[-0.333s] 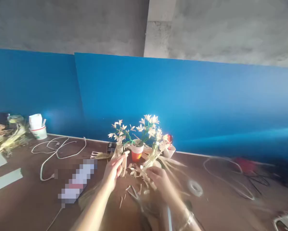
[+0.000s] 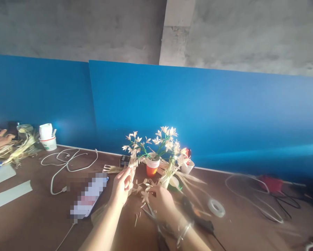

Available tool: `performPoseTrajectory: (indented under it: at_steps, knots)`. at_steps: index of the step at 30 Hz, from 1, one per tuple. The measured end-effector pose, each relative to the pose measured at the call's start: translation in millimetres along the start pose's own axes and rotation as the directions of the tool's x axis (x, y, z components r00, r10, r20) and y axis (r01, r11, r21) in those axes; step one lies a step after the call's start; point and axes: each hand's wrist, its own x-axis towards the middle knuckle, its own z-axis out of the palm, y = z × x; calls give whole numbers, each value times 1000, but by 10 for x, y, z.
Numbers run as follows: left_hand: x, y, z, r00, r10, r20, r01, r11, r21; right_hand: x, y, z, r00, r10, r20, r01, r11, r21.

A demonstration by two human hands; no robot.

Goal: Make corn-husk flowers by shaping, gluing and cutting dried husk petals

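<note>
Taking the orange-and-white cup (image 2: 152,169) as my marker, I have another person's hand (image 2: 1,140) far to its left, above dry husks (image 2: 20,150). Nearer, still left of the cup, a partly pixelated phone (image 2: 91,196) lies on the table. My left hand (image 2: 122,185) is just left of the cup and nearer to me, its fingers bent against a pale strip (image 2: 132,174); I can't tell whether they pinch it. Pale flowers on green stems (image 2: 163,143) stand in the cup. On the cup's near side I see a loose pale flower (image 2: 145,196). Beside it, nearer than the cup and to its right, is my right hand (image 2: 160,200), fingers drawn together at the petals; I can't tell whether they grip. Scissors (image 2: 151,215) lie nearer than the cup; a tape roll (image 2: 216,208) lies well to its right.
</note>
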Motion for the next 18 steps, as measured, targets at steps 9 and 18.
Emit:
performPoseTrajectory:
  at_steps: [9,18]
  knots:
    - [2,-40,29,998,21,-52,-21,1000,3,347,47,34,981,-183,-64,176,980,-95]
    - [18,-83,-15,998,-15,53,12,998,56,542,219,13,986,-151,65,154,987,-38]
